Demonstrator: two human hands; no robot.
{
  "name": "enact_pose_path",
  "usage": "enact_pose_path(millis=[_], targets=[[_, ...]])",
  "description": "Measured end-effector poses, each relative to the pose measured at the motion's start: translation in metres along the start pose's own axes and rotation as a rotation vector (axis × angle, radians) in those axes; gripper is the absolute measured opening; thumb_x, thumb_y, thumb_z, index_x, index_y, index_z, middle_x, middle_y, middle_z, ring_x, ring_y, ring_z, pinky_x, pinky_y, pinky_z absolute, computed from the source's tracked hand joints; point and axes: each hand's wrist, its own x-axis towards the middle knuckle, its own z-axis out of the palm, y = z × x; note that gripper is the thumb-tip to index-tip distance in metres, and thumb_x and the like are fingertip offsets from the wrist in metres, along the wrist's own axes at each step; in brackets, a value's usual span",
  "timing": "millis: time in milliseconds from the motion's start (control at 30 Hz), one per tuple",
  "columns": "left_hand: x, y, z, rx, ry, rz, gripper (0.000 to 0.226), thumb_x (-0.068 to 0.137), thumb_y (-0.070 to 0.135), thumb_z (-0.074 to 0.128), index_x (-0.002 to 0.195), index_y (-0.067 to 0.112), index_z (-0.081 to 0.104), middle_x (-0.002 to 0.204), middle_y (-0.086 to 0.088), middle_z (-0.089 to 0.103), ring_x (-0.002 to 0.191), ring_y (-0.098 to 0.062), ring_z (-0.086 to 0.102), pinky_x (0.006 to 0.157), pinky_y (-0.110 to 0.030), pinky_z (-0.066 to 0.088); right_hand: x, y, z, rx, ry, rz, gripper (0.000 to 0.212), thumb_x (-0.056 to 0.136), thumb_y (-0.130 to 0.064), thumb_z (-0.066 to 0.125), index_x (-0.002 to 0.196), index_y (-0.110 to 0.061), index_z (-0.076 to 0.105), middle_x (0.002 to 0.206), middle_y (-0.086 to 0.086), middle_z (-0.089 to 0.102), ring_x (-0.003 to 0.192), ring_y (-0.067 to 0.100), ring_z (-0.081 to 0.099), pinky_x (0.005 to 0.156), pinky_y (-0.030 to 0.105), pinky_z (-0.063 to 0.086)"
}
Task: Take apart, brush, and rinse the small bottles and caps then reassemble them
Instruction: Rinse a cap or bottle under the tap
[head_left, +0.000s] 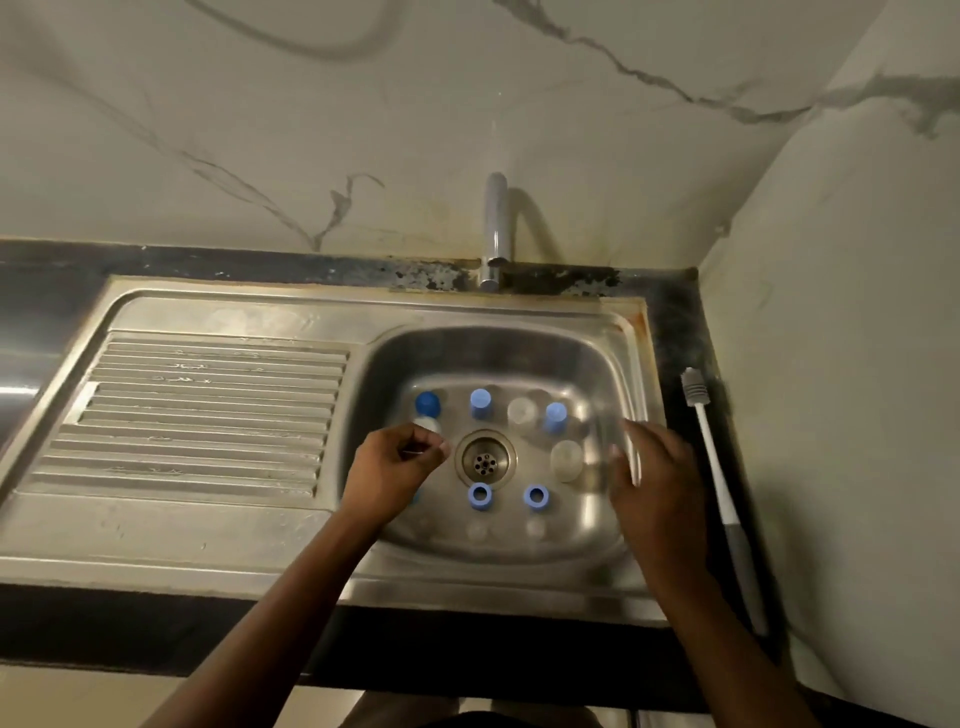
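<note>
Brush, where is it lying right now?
In the head view the brush lies on the dark counter right of the sink, just outside the right hand, bristle end farthest from the person.

Both bare forearms reach in from the near edge and slant toward each other. The left grip (400, 462) is curled, with the thumb tip meeting the bent forefinger (whether anything is pinched inside the curl is not plain). Well to its right, the right grip (657, 478) lies palm down, its back to the camera. Its fingers (631, 447) are straight, loosely together and pointing ahead, their outline smeared by blur.
</note>
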Motion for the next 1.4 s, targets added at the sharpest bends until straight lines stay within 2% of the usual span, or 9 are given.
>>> enact_pose_path(millis=[167,300,567,833,933,1100,1200,1267,1400], targets=[[0.013,-0.006,-0.031,-0.043,0.035,0.007,0.009,0.094,0.032,0.081,0.089,0.026,0.077,0.08,0.011,0.077,0.075,-0.005,0.073,0.072,-0.029,0.059,0.036,-0.074,0.076,0.147,-0.365,-0.196,0.029,0.1,-0.013,0.067,0.129,-0.012,0.071,0.126,0.002,0.068,0.119,0.016,0.06,0.103,0.018,0.04],[0.031,-0.017,-0.051,-0.053,0.031,0.037,0.005,0.093,0.029,0.081,0.09,0.025,0.078,0.081,0.012,0.078,0.075,-0.003,0.073,0.067,-0.018,0.054,0.077,-0.11,0.143,0.028,-0.759,-0.282,0.041,0.102,-0.02,0.065,0.142,-0.018,0.063,0.139,0.004,0.062,0.129,0.021,0.056,0.109,0.034,0.044],[0.055,-0.033,-0.078,-0.113,-0.013,0.058,0.015,0.088,0.041,0.078,0.095,0.028,0.079,0.085,0.011,0.08,0.078,-0.006,0.076,0.068,-0.022,0.056,0.114,-0.123,0.236,-0.315,-1.058,-0.397,0.04,0.099,-0.022,0.065,0.138,-0.03,0.062,0.133,0.0,0.059,0.121,0.026,0.059,0.099,0.046,0.053],[0.06,-0.047,-0.088,-0.116,-0.009,0.034,0.003,0.096,0.025,0.079,0.096,0.028,0.08,0.088,0.009,0.08,0.084,-0.009,0.077,0.075,-0.03,0.061,0.112,-0.121,0.277,-0.334,-1.07,-0.331,0.033,0.101,-0.044,0.053,0.13,-0.033,0.066,0.137,0.006,0.063,0.124,0.031,0.059,0.106,0.045,0.048],[0.058,-0.045,-0.094,-0.112,-0.007,0.011,0.003,0.097,0.023,0.078,0.097,0.025,0.08,0.09,0.007,0.08,0.086,-0.011,0.077,0.078,-0.035,0.063,0.113,-0.122,0.27,-0.287,-1.047,-0.288,0.031,0.1,-0.033,0.058,0.13,-0.029,0.065,0.135,0.005,0.062,0.122,0.03,0.061,0.101,0.045,0.051],[0.064,-0.014,-0.101,-0.025,-0.025,0.074,0.009,0.1,0.021,0.072,0.102,0.026,0.08,0.093,0.01,0.08,0.085,-0.006,0.075,0.077,-0.032,0.06,0.116,-0.126,0.216,-0.019,-0.804,-0.136,0.059,0.095,-0.035,0.074,0.149,-0.025,0.056,0.14,0.005,0.061,0.125,0.025,0.061,0.104,0.045,0.052],[0.074,0.015,-0.097,0.109,-0.041,0.214,0.024,0.102,0.017,0.066,0.122,0.025,0.076,0.106,0.009,0.079,0.092,-0.003,0.072,0.085,-0.033,0.059,0.112,-0.123,0.174,0.164,-0.655,0.0,0.058,0.092,-0.04,0.077,0.145,-0.023,0.061,0.133,0.003,0.069,0.115,0.017,0.068,0.102,0.042,0.055],[0.083,0.038,-0.088,0.255,-0.051,0.412,0.039,0.103,0.013,0.062,0.14,0.022,0.067,0.125,0.0,0.074,0.108,-0.015,0.07,0.098,-0.04,0.058,0.106,-0.118,0.147,0.232,-0.588,0.072,0.056,0.091,-0.041,0.078,0.142,-0.023,0.062,0.126,0.001,0.073,0.107,0.013,0.071,0.098,0.04,0.058],[0.122,0.087,-0.055,0.698,-0.144,0.721,0.067,0.101,0.021,0.061,0.163,0.026,0.037,0.171,0.001,0.033,0.148,-0.027,0.038,0.113,-0.048,0.049,0.098,-0.107,0.107,0.307,-0.485,0.226,0.056,0.086,-0.039,0.085,0.135,-0.023,0.063,0.12,-0.003,0.073,0.099,0.007,0.071,0.094,0.035,0.06]])
